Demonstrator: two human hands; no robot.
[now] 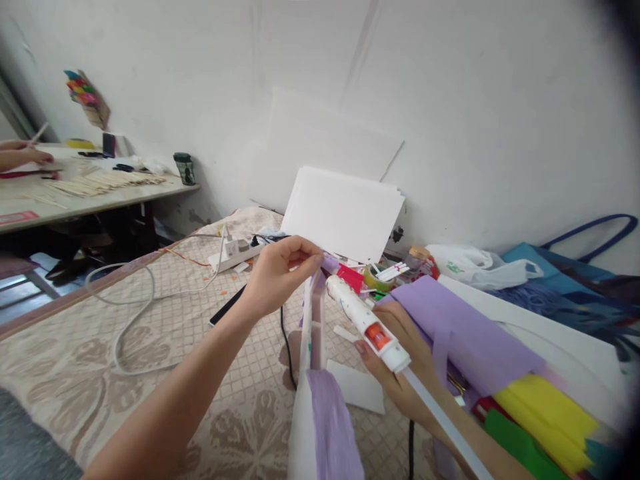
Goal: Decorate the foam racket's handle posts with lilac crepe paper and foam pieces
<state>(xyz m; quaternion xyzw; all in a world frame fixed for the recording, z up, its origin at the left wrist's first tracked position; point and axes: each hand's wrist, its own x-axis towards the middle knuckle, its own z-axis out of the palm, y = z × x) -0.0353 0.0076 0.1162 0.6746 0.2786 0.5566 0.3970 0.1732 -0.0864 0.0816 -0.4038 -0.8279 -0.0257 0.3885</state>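
My right hand (397, 347) is wrapped round a white hot glue gun (350, 310), with a long glue stick (445, 420) sticking out of its back end. The gun's nozzle points away from me, close to the fingertips of my left hand (285, 270). These fingers are pinched on a small piece of purple paper (329, 262) at the far end of a long white frame (306, 333). Purple crepe paper (333, 423) covers the frame's near end. Part of the right hand's grip is hidden behind the gun.
White sheets (345, 213) lean against the wall. A power strip (237, 255) with cables lies on the left. Purple sheets (465, 327), yellow paper (547, 413) and a blue bag (555, 273) lie on the right. At a far table (100, 200), another person's hands (25, 157) work beside thin sticks.
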